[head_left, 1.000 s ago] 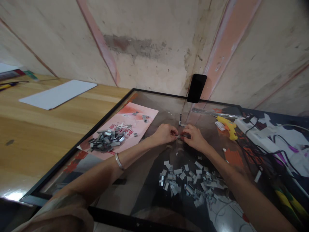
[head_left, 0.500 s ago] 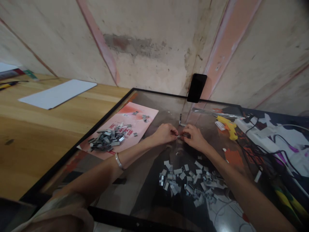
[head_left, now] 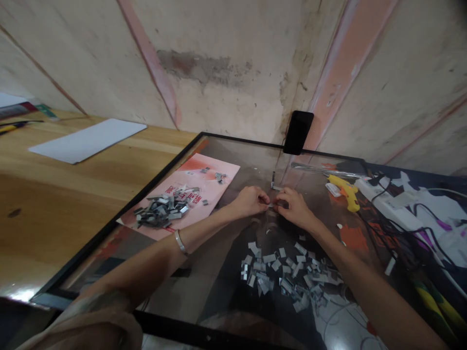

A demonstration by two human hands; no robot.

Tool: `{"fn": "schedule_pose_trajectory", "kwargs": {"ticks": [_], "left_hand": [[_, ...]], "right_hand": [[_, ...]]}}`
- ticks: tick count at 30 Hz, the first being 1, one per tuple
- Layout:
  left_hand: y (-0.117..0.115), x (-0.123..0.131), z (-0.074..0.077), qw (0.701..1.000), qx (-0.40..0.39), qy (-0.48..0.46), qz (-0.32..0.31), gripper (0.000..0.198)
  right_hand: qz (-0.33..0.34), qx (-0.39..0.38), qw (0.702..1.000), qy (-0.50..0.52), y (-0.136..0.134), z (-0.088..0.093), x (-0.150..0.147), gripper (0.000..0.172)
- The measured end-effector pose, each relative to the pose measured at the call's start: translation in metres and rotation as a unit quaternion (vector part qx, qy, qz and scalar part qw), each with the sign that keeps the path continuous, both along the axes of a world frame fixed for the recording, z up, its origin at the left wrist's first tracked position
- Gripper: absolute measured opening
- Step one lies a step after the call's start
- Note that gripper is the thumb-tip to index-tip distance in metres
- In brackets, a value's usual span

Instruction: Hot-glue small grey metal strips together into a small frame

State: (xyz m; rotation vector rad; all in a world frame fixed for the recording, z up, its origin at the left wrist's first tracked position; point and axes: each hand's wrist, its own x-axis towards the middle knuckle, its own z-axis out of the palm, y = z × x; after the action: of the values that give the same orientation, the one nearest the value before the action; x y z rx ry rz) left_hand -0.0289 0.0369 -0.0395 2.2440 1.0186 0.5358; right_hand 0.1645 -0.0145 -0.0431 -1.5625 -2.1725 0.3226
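My left hand point(head_left: 252, 201) and my right hand point(head_left: 292, 206) meet over the glass tabletop point(head_left: 215, 265), fingers curled into a pinch. Between their fingertips shows a tiny pale piece point(head_left: 270, 206), mostly hidden by the fingers. Just beyond the right hand lie a thin dark strip point(head_left: 273, 180) and a light strip touching it. Closer to me is a loose spread of small silvery-grey rectangular pieces point(head_left: 288, 270). Left of my left hand, a pile of similar pieces point(head_left: 162, 210) rests on a pink booklet point(head_left: 219, 182).
A black phone point(head_left: 298, 132) leans against the wall at the back. On the right lie a yellow glue gun point(head_left: 346, 192), a white power strip point(head_left: 388, 206) and tangled cables. White paper point(head_left: 89, 139) lies on the wooden table point(head_left: 32, 199) at left.
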Motion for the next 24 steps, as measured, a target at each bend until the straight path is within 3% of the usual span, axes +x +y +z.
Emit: {"fn": "schedule_pose_trajectory", "kwargs": {"ticks": [24], "left_hand": [[0.0001, -0.0003, -0.0014, 1.0, 0.009, -0.003, 0.003, 0.017]], "right_hand": [[0.009, 0.0, 1.0, -0.012, 0.0034, -0.003, 0.001, 0.012]]}}
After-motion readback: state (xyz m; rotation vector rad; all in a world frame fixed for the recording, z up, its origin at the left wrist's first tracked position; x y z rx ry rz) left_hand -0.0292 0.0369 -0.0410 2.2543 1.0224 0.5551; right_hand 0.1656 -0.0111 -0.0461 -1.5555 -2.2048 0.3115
